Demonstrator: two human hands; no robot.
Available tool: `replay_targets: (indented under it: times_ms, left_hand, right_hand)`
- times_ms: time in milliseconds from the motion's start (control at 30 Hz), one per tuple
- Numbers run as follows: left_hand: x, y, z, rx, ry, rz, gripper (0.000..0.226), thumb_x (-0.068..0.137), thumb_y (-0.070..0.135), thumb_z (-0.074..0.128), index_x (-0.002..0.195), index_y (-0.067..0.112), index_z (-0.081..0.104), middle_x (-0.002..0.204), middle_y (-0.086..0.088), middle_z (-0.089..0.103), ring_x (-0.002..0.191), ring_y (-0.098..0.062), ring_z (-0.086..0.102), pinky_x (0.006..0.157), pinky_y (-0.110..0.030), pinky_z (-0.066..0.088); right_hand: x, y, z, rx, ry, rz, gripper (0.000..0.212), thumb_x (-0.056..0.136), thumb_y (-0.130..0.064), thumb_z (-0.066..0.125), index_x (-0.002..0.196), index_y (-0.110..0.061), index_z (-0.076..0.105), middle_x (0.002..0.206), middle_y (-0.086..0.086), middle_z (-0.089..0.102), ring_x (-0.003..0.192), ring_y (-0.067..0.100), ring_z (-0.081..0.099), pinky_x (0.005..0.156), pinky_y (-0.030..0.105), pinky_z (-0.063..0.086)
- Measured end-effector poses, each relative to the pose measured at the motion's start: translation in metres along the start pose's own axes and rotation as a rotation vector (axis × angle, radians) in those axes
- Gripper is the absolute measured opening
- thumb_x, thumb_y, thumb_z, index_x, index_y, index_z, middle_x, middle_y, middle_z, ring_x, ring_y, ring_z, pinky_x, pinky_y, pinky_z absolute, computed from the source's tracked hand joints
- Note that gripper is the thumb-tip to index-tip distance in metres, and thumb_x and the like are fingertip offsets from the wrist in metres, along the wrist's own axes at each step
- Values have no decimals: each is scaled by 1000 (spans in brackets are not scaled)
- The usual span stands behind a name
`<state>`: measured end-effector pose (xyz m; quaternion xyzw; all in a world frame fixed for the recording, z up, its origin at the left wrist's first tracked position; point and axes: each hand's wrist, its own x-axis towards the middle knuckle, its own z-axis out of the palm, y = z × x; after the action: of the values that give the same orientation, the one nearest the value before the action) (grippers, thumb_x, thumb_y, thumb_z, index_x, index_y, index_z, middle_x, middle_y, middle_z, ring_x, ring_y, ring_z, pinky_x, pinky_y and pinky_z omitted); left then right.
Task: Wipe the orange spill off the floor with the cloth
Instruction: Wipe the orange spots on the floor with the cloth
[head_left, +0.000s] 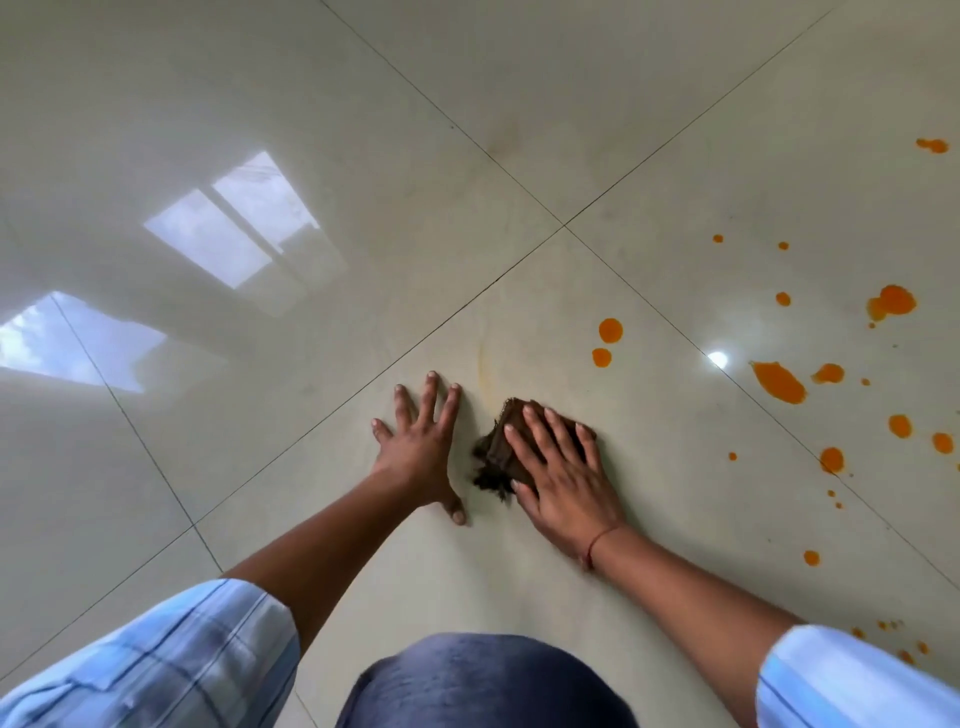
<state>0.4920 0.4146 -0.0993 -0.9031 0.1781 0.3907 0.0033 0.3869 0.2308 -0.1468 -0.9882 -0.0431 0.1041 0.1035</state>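
glossy tiled floor (363, 130), cloth (498, 447), orange spill (779, 382)

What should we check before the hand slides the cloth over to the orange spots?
1. Cloth lies under the right hand, flat on the floor: ok.
2. Left hand is spread on the tile for support, with no orange under it: ok.
3. Path to the nearest drops is bare tile: ok.
4. Spill gone: not ok. Many orange blobs lie to the right.
5. Faint yellowish streak above the cloth needs another pass: not ok.
6. Cloth has a clean side left: cannot tell, it is dark and bunched.
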Motion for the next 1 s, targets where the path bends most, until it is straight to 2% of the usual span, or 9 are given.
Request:
replay_targets:
  times_ms: [167, 300, 367, 500, 567, 667, 733, 867, 1000]
  left_hand:
    - [1, 1, 3, 14, 12, -16, 160, 39, 51, 92, 149, 25, -22, 153, -3, -36, 140, -44, -25, 109, -71, 13]
    - [-1, -2, 4, -12, 47, -5, 162, 36, 54, 91, 149, 23, -21, 154, -1, -34, 142, -41, -24, 110, -69, 12]
    - [-3, -4, 6, -20, 74, -15, 165, 34, 56, 91, 149, 19, -21, 155, 1, -32, 143, -38, -22, 111, -66, 14]
    - [-1, -4, 7, -21, 75, -47, 169, 32, 55, 92, 148, 13, -23, 154, 0, -35, 144, -35, -23, 113, -64, 13]
    - [0, -3, 7, -43, 54, -47, 169, 33, 52, 93, 148, 12, -25, 153, 0, -36, 143, -35, -25, 112, -66, 10]
    - [-1, -1, 4, -39, 45, -48, 168, 34, 52, 93, 147, 13, -26, 153, 0, -37, 143, -36, -25, 113, -65, 9]
    - [-2, 1, 3, -19, 25, -60, 168, 36, 52, 92, 146, 11, -27, 152, -2, -38, 142, -39, -25, 112, -66, 10]
    - [-1, 8, -3, -19, 20, -82, 163, 41, 55, 91, 147, 6, -23, 154, -9, -33, 143, -42, -21, 113, -64, 14]
    - [32, 56, -22, -68, 190, 78, 152, 45, 56, 89, 151, 16, -12, 157, -3, -27, 145, -35, -19, 115, -61, 10]
  right_hand:
    - [94, 3, -14, -13, 27, 120, 66, 92, -45, 35, 152, -24, 22, 161, 7, 16, 148, 28, 13, 116, 52, 9]
    - [26, -3, 1, -5, 14, -108, 66, 88, -44, 37, 151, -26, 28, 159, 7, 25, 146, 27, 24, 115, 50, 12]
    - [32, 8, -5, -40, 0, -184, 67, 86, -46, 36, 149, -26, 32, 158, 7, 28, 144, 27, 29, 114, 48, 13]
    - [123, 2, -26, -24, -6, 37, 63, 94, -47, 35, 152, -26, 22, 162, 5, 14, 148, 26, 13, 116, 49, 5]
    - [121, -11, -22, 5, 10, 64, 63, 94, -44, 36, 152, -24, 23, 162, 6, 15, 148, 28, 13, 116, 51, 6]
    - [65, -4, -10, -27, -40, -239, 64, 87, -44, 35, 148, -25, 35, 158, 6, 29, 144, 27, 28, 114, 49, 14]
    - [70, 21, -14, -90, -82, -332, 67, 83, -46, 34, 147, -27, 38, 156, 6, 31, 142, 26, 32, 111, 49, 18]
    - [145, 59, -48, -87, -27, 53, 62, 94, -46, 33, 153, -27, 21, 162, 4, 13, 147, 26, 14, 116, 48, 9]
    - [120, 96, -44, -47, 97, 215, 64, 95, -47, 30, 153, -24, 20, 162, 7, 13, 148, 27, 11, 117, 50, 8]
